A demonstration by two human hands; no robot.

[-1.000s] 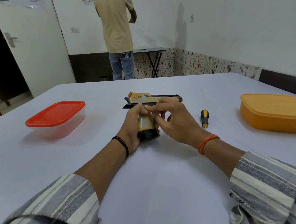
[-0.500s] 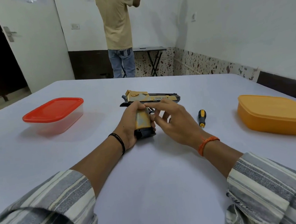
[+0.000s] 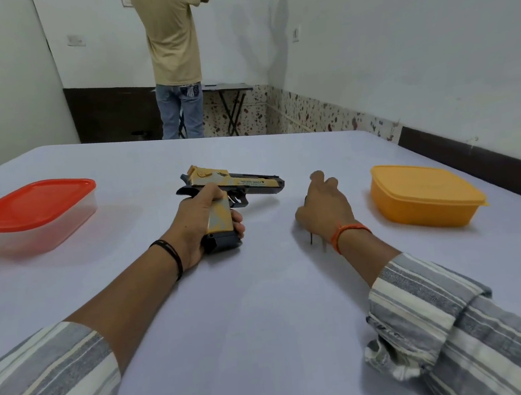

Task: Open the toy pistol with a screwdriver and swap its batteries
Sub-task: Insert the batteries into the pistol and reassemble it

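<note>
The gold and black toy pistol (image 3: pixel 251 183) lies on its side at the middle of the white table (image 3: pixel 266 325), barrel pointing right. My left hand (image 3: pixel 197 217) grips its handle, fingers wrapped round the gold grip above the black magazine base. To the right, my right hand (image 3: pixel 324 206) is curled palm down over the screwdriver. Only the thin metal shaft of the screwdriver (image 3: pixel 311 239) shows, sticking out below the hand near the wrist, with its shadow on the table beside it. The handle is hidden under the hand.
A clear box with a red lid (image 3: pixel 28 205) stands at the left. An orange lidded box (image 3: pixel 422 193) stands at the right, close to my right hand. A person (image 3: pixel 172 45) stands at the back wall by a small folding table (image 3: pixel 228 88).
My right hand left the pistol's grip, moved right and closed over the screwdriver. My left hand stayed on the pistol's handle.
</note>
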